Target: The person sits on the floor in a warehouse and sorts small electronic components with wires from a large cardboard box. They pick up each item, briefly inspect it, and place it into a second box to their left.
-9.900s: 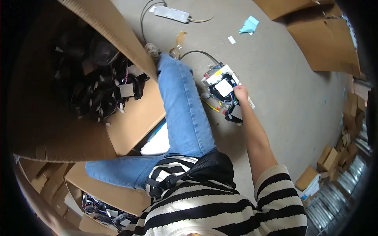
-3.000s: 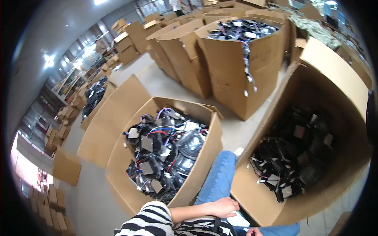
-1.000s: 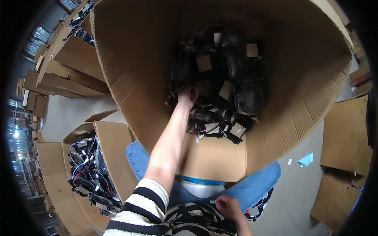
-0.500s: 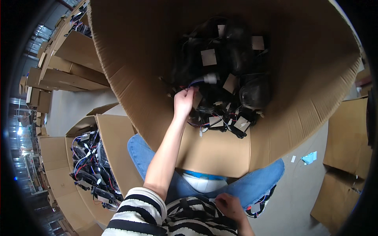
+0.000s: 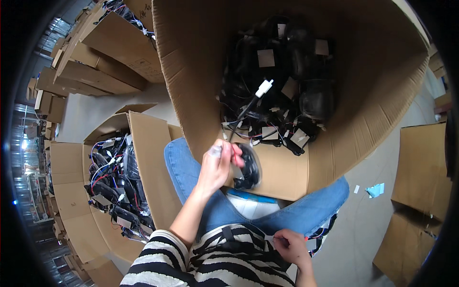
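Left hand grip closed on black part at box rim, right hand pinching tag

Hidden, blurred and cut-off bits, your head view.

Your left hand grips a black part that's motion-blurred; your fingers cover its left side, so its shape can't be told. Its wire runs toward 12 o'clock to a white connector, mid-run lost against the dark pile in the big carton; single pieces there can't be separated, labels too small to tell. Your right hand at 5 o'clock pinches something small and white, too tiny to identify. The side carton at 9 o'clock hides part of its wire bundle behind its flap. The frame rim goes black and cuts off the outer boxes.
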The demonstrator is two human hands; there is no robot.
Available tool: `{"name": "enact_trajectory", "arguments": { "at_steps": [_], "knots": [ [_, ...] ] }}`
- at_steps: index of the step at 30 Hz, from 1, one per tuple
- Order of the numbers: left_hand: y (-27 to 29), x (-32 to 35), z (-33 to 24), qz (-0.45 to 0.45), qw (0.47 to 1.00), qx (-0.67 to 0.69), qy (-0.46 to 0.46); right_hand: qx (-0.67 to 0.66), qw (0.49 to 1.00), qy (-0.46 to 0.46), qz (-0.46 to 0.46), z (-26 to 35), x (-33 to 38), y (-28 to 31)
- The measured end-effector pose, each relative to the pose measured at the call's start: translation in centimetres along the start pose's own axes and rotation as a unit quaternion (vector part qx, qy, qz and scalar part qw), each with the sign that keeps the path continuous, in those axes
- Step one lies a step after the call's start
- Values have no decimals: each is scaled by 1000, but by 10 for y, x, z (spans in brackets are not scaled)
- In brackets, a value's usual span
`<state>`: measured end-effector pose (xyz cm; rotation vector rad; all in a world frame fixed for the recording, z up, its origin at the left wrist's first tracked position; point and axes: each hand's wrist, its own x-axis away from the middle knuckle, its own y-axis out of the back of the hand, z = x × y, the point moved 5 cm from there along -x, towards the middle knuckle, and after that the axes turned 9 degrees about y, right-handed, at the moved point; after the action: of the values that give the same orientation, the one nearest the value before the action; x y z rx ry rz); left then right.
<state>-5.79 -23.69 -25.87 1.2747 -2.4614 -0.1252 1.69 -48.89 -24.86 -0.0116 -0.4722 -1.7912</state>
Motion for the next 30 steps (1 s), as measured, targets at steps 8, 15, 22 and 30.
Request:
{"name": "enact_trajectory", "arguments": {
  "at_steps": [8, 15, 22, 30],
  "knots": [
    [-9, 44, 7, 202, 978, -34, -29, 2, 999, 35, 27, 19, -1, -10],
    [-15, 62, -6, 330, 931, -122, -98, -40, 997, 68, 2, 38, -5, 2],
    [-38, 86, 2, 355, 896, -255, -75, -53, 994, 87, -48, 54, -12, 6],
    [-54, 116, 6, 693, 711, -110, -48, -37, 989, 145, 8, 63, -31, 28]
  ]
}}
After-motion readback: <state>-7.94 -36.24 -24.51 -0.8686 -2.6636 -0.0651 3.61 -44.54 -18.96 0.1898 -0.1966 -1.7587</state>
